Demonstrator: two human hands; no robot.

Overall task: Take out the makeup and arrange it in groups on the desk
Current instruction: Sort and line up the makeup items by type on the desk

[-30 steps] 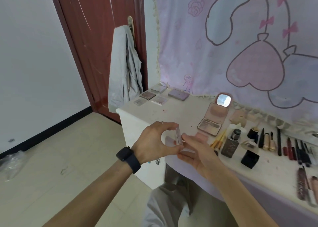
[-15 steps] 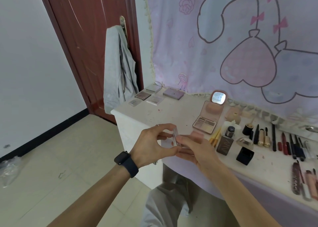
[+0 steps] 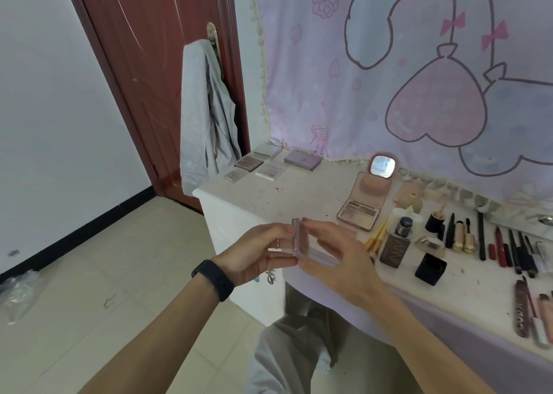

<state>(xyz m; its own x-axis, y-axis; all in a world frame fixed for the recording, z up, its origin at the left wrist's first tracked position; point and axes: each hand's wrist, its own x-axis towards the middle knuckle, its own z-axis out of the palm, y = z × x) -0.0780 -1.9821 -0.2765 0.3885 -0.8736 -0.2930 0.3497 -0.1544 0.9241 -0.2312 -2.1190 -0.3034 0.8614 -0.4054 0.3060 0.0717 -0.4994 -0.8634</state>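
Holding a small clear compact (image 3: 299, 242) in front of you, you have it in the air just off the near edge of the bench (image 3: 299, 190), not touching the top. Your left hand (image 3: 254, 254) grasps it from the left with curled fingers, and your right hand (image 3: 339, 257) grasps it from the right, fingertips on the upright leaf while the other leaf lies across your fingers. The compact looks hinged open, with a pinkish inside; what it contains is too blurred to tell.

On the bench, a cluster of flat palettes (image 3: 269, 163) lies at the far left corner. An open palette (image 3: 363, 202) with its mirror raised sits nearer the middle. Just to its right are a foundation bottle (image 3: 396, 244) and a black box (image 3: 430, 269), then a row of pencils (image 3: 508, 250). A dark wristband (image 3: 214, 280) circles your left wrist. A grey garment (image 3: 206, 124) hangs from the handle of the door (image 3: 155, 64).
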